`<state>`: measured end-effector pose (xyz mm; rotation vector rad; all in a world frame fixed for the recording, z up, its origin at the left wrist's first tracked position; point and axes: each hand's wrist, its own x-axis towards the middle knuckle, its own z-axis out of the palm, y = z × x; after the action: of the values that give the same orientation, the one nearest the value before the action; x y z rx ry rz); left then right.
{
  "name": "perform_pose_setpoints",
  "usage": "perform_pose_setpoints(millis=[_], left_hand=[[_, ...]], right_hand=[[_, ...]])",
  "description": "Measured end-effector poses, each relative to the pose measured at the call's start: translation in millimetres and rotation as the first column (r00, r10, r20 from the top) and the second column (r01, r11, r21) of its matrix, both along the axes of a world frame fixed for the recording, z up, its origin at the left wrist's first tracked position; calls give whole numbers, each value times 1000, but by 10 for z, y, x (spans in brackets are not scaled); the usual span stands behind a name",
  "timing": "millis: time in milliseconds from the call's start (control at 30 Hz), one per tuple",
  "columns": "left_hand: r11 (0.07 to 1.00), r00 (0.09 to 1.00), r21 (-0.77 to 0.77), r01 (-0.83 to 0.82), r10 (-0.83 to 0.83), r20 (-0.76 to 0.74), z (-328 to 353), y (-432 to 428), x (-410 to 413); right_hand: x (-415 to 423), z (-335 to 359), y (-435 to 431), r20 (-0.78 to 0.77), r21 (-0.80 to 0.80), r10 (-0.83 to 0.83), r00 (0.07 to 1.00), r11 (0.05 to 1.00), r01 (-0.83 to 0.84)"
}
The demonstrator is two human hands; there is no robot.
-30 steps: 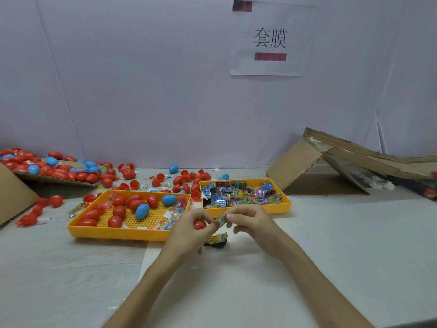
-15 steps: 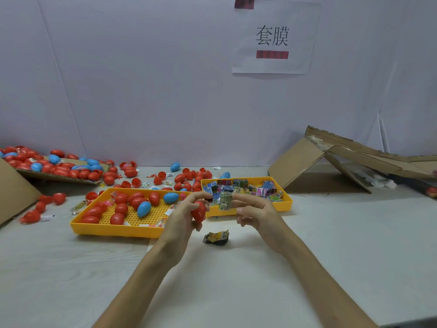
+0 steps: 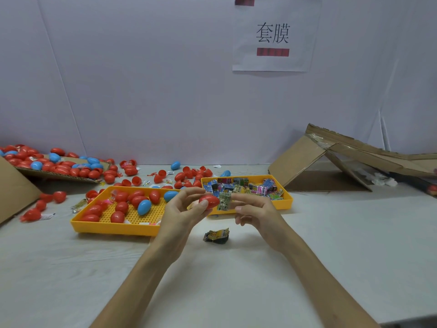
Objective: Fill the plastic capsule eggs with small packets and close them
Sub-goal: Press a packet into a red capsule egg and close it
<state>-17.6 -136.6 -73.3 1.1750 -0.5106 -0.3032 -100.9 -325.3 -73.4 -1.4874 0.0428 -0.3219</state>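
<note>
White table [image 3: 331,245] runs back to a pale lilac wall, where a paper sign [image 3: 274,34] hangs. Above the table's middle, the left hand [image 3: 179,214] grips a red egg [image 3: 208,201] between its thumb and curled fingertips, with the egg poking out to the right of the grip. The right hand [image 3: 257,214] pinches a small green packet [image 3: 224,201] between thumb and forefinger, its other fingers loosely curled below. The packet stands upright and touches the egg's right end; whether its edge sits inside the shell cannot be told. Both are held in front of the near rim of the right tray [image 3: 287,200], a yellow one heaped with coloured packets. Just to its left lies the left tray [image 3: 111,228], also yellow, holding red eggs and 2 blue ones. A crumpled dark packet [image 3: 217,236] lies on the table below the 2 hands, apart from both. More red and blue eggs are strewn behind the trays and piled on a flat cardboard sheet [image 3: 59,176] at far left. Folded cardboard [image 3: 300,159] leans at far right.
</note>
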Motion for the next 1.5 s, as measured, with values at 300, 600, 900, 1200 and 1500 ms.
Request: perform_pose_setpoints(millis=[300,600,900,1200,1500], left_hand=[[976,992,216,-34,6,129,-43,-29,20],[969,983,247,-9,-36,178,-17,-42,-18],[958,973,286,-23,-45,228,-7,-38,-37],[954,962,300,-12,-71,264,-21,-44,-52],[934,927,337,-121,-15,374,-67,-59,-62]], right_hand=[[13,-32,-10,-27,-72,28,999,997,-30],[3,-47,13,71,-203,-64,995,976,77],[6,-39,26,140,-222,-102,985,966,131],[1,-33,62,152,-285,-86,985,950,127],[25,-65,54,212,-372,-108,971,910,183]])
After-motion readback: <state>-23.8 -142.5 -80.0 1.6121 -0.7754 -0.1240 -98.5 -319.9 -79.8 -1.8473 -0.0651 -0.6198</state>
